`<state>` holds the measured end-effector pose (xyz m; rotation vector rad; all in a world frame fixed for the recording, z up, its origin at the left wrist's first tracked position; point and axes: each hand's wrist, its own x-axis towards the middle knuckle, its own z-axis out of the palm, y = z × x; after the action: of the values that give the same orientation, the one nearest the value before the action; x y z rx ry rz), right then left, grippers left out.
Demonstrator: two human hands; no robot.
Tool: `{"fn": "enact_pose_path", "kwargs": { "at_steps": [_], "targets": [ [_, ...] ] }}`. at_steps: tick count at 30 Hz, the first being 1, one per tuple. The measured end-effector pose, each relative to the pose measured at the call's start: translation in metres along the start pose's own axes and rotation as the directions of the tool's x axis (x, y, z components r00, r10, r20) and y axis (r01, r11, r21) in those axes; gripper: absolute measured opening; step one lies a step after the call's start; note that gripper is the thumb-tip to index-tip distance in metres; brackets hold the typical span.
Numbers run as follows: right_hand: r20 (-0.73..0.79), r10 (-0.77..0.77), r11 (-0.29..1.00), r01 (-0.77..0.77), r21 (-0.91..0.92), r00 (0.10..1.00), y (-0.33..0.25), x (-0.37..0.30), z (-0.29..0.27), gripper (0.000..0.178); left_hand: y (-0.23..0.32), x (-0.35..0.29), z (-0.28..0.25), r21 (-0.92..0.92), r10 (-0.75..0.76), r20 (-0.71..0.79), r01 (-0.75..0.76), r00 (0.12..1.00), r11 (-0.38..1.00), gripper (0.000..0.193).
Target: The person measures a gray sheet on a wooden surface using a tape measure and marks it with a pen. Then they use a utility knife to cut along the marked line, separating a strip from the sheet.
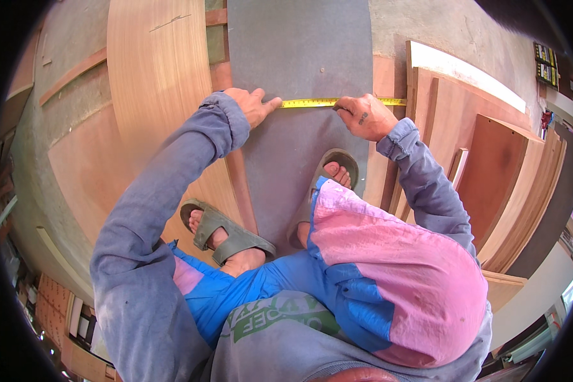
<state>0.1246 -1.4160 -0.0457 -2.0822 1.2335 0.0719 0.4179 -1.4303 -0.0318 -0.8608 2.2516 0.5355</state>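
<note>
A yellow tape measure (pixel 309 102) stretches crosswise over a long dark grey panel (pixel 299 51). Its left end meets the thumb of my left hand (pixel 253 109), whose other fingers are bent and partly hidden; whether a case lies beneath the palm cannot be seen. My right hand (pixel 368 118) is closed over the tape near the panel's right side, with a small dark thing (pixel 338 108) at its fingertips that is too small to name. Past this hand the tape runs on to the boards at the right.
Wood-grained board (pixel 159 70) lies left of the grey panel, a plain brown sheet (pixel 86 159) beyond it. Several boards, one white-edged (pixel 468 73), lean in a stack on the right. My sandalled feet (pixel 226 239) stand on the boards and panel.
</note>
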Motion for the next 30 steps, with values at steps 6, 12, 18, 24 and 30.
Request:
{"fn": "enact_pose_path", "kwargs": {
  "at_steps": [6, 12, 18, 24, 30],
  "targets": [
    [0.017, -0.023, 0.999, 0.023, 0.041, 1.0, -0.002, -0.002, 0.004, 0.02, -0.002, 0.004, 0.005, 0.036, 0.022, -0.003, -0.022, 1.0, 0.999, 0.07],
    [0.005, -0.033, 0.998, 0.033, 0.044, 0.999, -0.003, 0.0, 0.006, 0.025, -0.002, 0.005, 0.006, 0.029, 0.023, 0.006, -0.023, 1.0, 0.999, 0.07],
    [0.044, -0.026, 0.999, 0.025, 0.024, 0.999, -0.008, 0.001, 0.006, 0.029, -0.002, 0.005, 0.004, 0.034, 0.015, 0.039, -0.016, 0.999, 0.999, 0.072],
    [0.066, -0.046, 0.999, 0.045, 0.022, 0.997, -0.012, 0.004, 0.006, 0.03, -0.001, 0.004, 0.003, 0.039, 0.018, 0.022, -0.019, 1.0, 0.999, 0.071],
    [0.073, -0.031, 1.0, 0.031, 0.002, 0.997, -0.017, 0.008, 0.01, 0.03, -0.001, 0.003, 0.005, 0.005, 0.018, -0.016, -0.018, 1.0, 1.0, 0.065]
  ]
}}
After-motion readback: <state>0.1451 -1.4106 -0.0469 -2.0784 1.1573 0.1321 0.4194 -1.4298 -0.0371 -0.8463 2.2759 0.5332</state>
